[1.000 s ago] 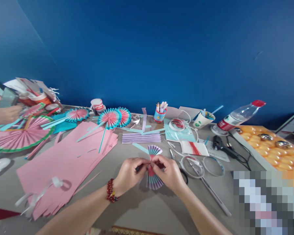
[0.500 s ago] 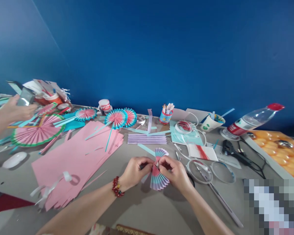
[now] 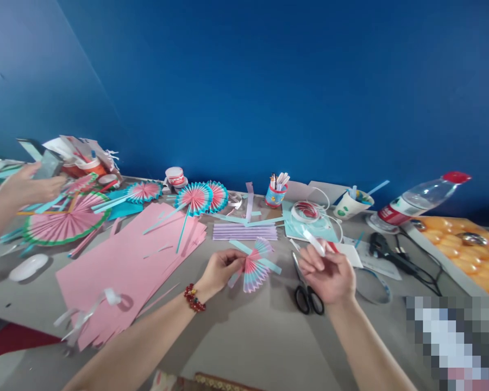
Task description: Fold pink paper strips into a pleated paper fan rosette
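My left hand pinches a small pleated paper fan by its gathered centre. Pink, light blue and lilac bands run across the folds, and its two halves spread to the right. To the right, my right hand is raised, palm partly up and fingers curled around a small white strip-like piece; its exact kind is unclear. Between my hands and nearer the right one, black-handled scissors lie on the table. Light blue paper strips lie beneath and beside the fan.
Pink paper sheets cover the left of the table; folded lilac paper lies behind the fan. Finished pleated fans, a pen cup, a paper cup and a plastic bottle stand behind. Another person's hand holds something at far left.
My right hand has let go of the fan and moved right, now with a white piece in its fingers. My left hand still holds the fan, now turned and slightly farther left. The scissors have come into view.
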Available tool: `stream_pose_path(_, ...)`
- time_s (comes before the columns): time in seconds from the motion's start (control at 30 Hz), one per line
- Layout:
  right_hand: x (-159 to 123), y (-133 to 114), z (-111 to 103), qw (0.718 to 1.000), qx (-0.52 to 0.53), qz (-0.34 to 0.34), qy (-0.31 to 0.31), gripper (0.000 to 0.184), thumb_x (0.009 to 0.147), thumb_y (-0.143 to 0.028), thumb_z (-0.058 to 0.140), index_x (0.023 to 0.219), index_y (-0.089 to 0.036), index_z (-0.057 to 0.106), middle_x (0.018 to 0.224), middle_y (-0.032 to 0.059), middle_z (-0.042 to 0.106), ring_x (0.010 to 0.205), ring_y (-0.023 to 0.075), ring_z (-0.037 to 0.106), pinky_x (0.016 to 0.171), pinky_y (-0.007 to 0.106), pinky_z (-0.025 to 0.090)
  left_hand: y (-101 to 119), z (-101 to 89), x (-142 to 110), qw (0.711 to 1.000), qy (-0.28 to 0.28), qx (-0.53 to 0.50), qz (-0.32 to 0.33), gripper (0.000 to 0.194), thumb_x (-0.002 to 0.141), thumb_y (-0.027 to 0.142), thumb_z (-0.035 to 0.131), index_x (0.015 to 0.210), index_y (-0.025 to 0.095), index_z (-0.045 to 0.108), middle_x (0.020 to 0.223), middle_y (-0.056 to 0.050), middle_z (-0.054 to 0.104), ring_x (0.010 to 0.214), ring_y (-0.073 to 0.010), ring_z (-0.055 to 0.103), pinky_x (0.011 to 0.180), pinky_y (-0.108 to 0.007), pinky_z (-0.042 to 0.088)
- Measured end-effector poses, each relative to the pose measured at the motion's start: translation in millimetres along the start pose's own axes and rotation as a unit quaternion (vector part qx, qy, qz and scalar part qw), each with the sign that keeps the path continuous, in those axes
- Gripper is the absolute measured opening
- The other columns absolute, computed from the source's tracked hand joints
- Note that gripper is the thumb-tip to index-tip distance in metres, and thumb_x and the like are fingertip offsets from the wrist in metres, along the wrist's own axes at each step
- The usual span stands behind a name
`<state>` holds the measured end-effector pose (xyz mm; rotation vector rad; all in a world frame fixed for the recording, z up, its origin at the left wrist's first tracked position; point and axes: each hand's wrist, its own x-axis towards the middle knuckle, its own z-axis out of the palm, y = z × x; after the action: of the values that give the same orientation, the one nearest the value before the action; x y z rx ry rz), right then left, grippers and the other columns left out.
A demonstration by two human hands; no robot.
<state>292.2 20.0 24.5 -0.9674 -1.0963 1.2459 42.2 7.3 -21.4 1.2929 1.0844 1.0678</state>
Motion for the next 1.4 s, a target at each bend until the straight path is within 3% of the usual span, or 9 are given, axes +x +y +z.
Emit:
stream_pose_path(0.13, 8.7, 2.7, -17.8, 0.981, -0.180, -0.045, 0.053, 0.024, 0.080, -0.041, 0.053, 0.065, -0.025, 0.043, 0.051, -0.0043, 0.042, 0.048, 0.0154, 0.045, 0.049, 0.027, 0.039, -0.5, 0.9, -0.1, 1.000, 0.008, 0.001, 0.024, 0.033, 0.084, 0.042, 0.062, 0.091, 0.013, 0.074, 0.085, -0.007, 0.075, 0.076, -0.0170, 0.066, 0.066, -0.024, 0.050)
stream_pose_path(0.23, 8.9, 13.1, -21.9, 0.901, -0.428, -0.069, 0.015, 0.023, 0.081, -0.042, 0.060, 0.069, -0.023, 0.057, 0.062, 0.0000, 0.060, 0.058, 0.0179, 0.056, 0.057, 0.029, 0.044, 0.1, 2.0, -1.6, 0.999, 0.014, -0.011, 0.030, 0.033, 0.084, 0.043, 0.063, 0.091, 0.013, 0.074, 0.085, -0.007, 0.075, 0.075, -0.0168, 0.066, 0.066, -0.024, 0.051)
stream_pose_path(0.3, 5.9, 17.9, -17.8, 0.859, -0.498, -0.118, -0.014, 0.019, 0.086, -0.040, 0.056, 0.086, -0.023, 0.065, 0.087, 0.0042, 0.069, 0.075, 0.0211, 0.064, 0.066, 0.031, 0.048, 1.0, 2.6, -3.1, 0.999, 0.013, -0.026, 0.027, 0.032, 0.084, 0.042, 0.064, 0.092, 0.013, 0.074, 0.086, -0.007, 0.076, 0.075, -0.0166, 0.067, 0.067, -0.024, 0.051)
stream_pose_path(0.37, 1.0, 18.9, -9.6, 0.844, -0.511, -0.162, -0.024, 0.021, 0.090, -0.036, 0.051, 0.100, -0.024, 0.065, 0.105, 0.0065, 0.068, 0.090, 0.0223, 0.065, 0.074, 0.032, 0.050, 2.0, 3.2, -4.6, 0.999, 0.009, -0.042, 0.023, 0.032, 0.084, 0.041, 0.065, 0.094, 0.012, 0.073, 0.089, -0.008, 0.076, 0.076, -0.0167, 0.067, 0.068, -0.024, 0.052)
stream_pose_path(0.5, -10.2, 14.7, 9.5, 0.832, -0.512, -0.205, -0.053, 0.016, 0.092, -0.028, 0.050, 0.098, -0.022, 0.064, 0.088, 0.0047, 0.067, 0.071, 0.0179, 0.062, 0.067, 0.030, 0.049, 4.1, 4.3, -6.7, 0.998, -0.001, -0.069, 0.007, 0.032, 0.083, 0.041, 0.067, 0.096, 0.012, 0.073, 0.091, -0.009, 0.077, 0.076, -0.0169, 0.067, 0.067, -0.025, 0.052)
stream_pose_path(0.77, -11.9, 13.0, 15.9, 0.798, -0.508, -0.305, -0.105, 0.019, 0.088, -0.011, 0.046, 0.090, -0.021, 0.062, 0.093, 0.0074, 0.065, 0.090, 0.0238, 0.062, 0.080, 0.038, 0.052, 6.6, 6.9, -7.6, 0.989, 0.015, -0.138, -0.043, 0.035, 0.077, 0.043, 0.074, 0.093, 0.012, 0.073, 0.089, -0.010, 0.076, 0.073, -0.0174, 0.066, 0.067, -0.025, 0.050)
stream_pose_path(0.97, -25.8, 18.3, 33.4, 0.808, -0.450, -0.340, -0.168, 0.040, 0.086, -0.015, 0.058, 0.123, -0.026, 0.052, 0.103, 0.0078, 0.066, 0.097, 0.0234, 0.064, 0.079, 0.035, 0.055, 4.6, 9.9, -10.3, 0.982, 0.020, -0.180, -0.046, 0.033, 0.078, 0.041, 0.074, 0.095, 0.014, 0.073, 0.080, -0.005, 0.072, 0.069, -0.0132, 0.060, 0.065, -0.022, 0.045)
stream_pose_path(1.23, -30.0, 23.4, 40.1, 0.847, -0.378, -0.324, -0.188, 0.042, 0.084, -0.021, 0.056, 0.125, -0.025, 0.052, 0.106, 0.0079, 0.067, 0.097, 0.0257, 0.064, 0.081, 0.038, 0.053, 9.5, 18.1, -16.8, 0.980, -0.003, -0.197, -0.035, 0.031, 0.079, 0.040, 0.074, 0.095, 0.013, 0.073, 0.072, -0.002, 0.066, 0.060, -0.0092, 0.053, 0.060, -0.020, 0.042)
stream_pose_path(1.4, -30.7, 34.0, 35.6, 0.879, -0.329, -0.307, -0.155, 0.032, 0.086, -0.021, 0.053, 0.117, -0.025, 0.059, 0.104, 0.0090, 0.067, 0.091, 0.0251, 0.066, 0.078, 0.035, 0.054, 13.2, 21.2, -19.5, 0.984, -0.022, -0.175, -0.018, 0.032, 0.081, 0.039, 0.071, 0.101, 0.013, 0.073, 0.079, -0.005, 0.071, 0.069, -0.0132, 0.061, 0.067, -0.023, 0.048)
